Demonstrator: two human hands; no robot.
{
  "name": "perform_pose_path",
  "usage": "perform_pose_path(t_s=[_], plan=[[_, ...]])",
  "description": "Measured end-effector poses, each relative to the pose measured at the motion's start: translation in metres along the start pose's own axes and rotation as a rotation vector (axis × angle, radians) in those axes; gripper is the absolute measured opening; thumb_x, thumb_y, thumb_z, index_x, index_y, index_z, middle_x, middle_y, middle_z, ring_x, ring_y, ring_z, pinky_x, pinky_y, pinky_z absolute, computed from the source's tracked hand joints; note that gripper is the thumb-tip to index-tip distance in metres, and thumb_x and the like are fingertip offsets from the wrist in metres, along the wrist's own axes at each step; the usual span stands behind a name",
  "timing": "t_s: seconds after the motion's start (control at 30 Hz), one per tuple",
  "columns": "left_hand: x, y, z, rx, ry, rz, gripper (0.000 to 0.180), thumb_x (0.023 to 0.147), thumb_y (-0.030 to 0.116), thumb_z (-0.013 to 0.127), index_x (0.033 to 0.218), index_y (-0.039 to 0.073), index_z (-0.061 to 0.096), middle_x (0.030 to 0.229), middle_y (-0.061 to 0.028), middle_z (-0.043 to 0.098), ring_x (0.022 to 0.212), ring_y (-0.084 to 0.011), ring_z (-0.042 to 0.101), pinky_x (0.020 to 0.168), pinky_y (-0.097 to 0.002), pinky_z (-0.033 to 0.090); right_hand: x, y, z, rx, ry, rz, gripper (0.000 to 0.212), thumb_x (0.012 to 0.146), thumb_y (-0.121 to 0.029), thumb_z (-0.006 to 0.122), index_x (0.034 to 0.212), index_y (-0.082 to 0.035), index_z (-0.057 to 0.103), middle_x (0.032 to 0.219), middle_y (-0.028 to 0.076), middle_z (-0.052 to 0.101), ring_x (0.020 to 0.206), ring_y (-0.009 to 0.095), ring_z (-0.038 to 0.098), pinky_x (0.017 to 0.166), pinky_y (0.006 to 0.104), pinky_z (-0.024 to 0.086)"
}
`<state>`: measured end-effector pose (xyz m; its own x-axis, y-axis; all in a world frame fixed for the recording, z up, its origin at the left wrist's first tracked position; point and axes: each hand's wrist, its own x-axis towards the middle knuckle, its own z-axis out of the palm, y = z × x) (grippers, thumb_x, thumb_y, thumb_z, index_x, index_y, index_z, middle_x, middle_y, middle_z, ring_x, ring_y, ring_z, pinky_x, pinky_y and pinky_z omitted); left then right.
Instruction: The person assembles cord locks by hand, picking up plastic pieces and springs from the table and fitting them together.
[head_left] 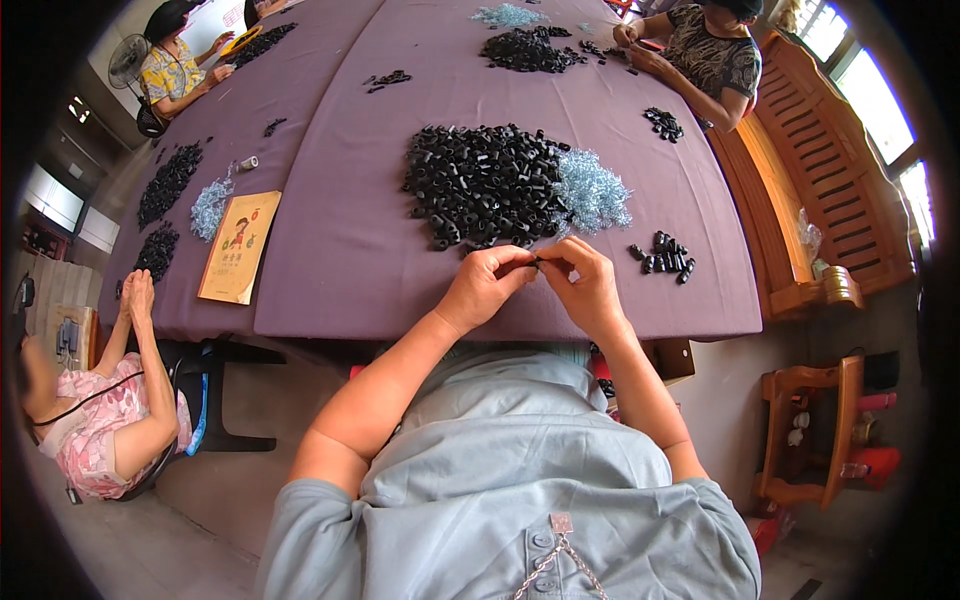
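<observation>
My left hand [488, 283] and my right hand [582, 284] meet at the near edge of the table, fingertips pinched together. Between them is a small black plastic piece [538, 263], mostly hidden by the fingers; both hands grip it. Just beyond lies a large heap of short black tubular plastic pieces [480, 185]. Touching its right side is a pile of small clear bluish pieces [592, 190], too fine to make out singly. To the right of my right hand sits a smaller group of black pieces [664, 258].
A purple cloth [350, 220] covers the table. A yellow booklet [240, 245] lies left. People sit at the left [110, 410], far left [180, 65] and far right [705, 60], near other black piles [525, 50]. A wooden bench [820, 150] stands right.
</observation>
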<state>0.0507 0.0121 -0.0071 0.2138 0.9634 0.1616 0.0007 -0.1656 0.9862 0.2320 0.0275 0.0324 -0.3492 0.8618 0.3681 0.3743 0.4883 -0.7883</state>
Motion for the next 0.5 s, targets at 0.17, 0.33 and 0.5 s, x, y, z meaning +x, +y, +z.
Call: perform_pose_path(t_s=[0.17, 0.33, 0.5], plan=[[0.001, 0.001, 0.000, 0.022, 0.002, -0.010, 0.018, 0.091, 0.010, 0.068, 0.107, 0.001, 0.069, 0.088, 0.0006, 0.069, 0.076, -0.0044, 0.059, 0.070, -0.0213, 0.049, 0.001, 0.008, -0.001, 0.073, -0.028, -0.022, 0.015, 0.084, 0.003, 0.064, 0.097, -0.001, 0.070, 0.086, 0.009, 0.066, 0.069, 0.016, 0.062, 0.061, 0.0273, 0.049], [0.002, 0.003, 0.001, 0.010, 0.034, 0.009, 0.017, 0.092, 0.011, 0.067, 0.105, 0.001, 0.069, 0.086, 0.0003, 0.068, 0.076, -0.0048, 0.059, 0.069, -0.0212, 0.049, 0.000, 0.007, 0.007, 0.055, 0.045, -0.037, 0.016, 0.084, 0.004, 0.064, 0.098, -0.001, 0.070, 0.087, 0.009, 0.066, 0.070, 0.016, 0.063, 0.061, 0.0272, 0.049], [0.000, 0.006, 0.002, -0.034, 0.075, -0.019, 0.014, 0.090, 0.007, 0.064, 0.101, -0.001, 0.068, 0.087, -0.0011, 0.069, 0.079, -0.0063, 0.062, 0.074, -0.0234, 0.051, -0.001, 0.002, 0.011, 0.045, 0.065, -0.055, 0.019, 0.083, 0.005, 0.064, 0.100, -0.001, 0.070, 0.084, 0.009, 0.064, 0.068, 0.016, 0.061, 0.062, 0.0272, 0.050]])
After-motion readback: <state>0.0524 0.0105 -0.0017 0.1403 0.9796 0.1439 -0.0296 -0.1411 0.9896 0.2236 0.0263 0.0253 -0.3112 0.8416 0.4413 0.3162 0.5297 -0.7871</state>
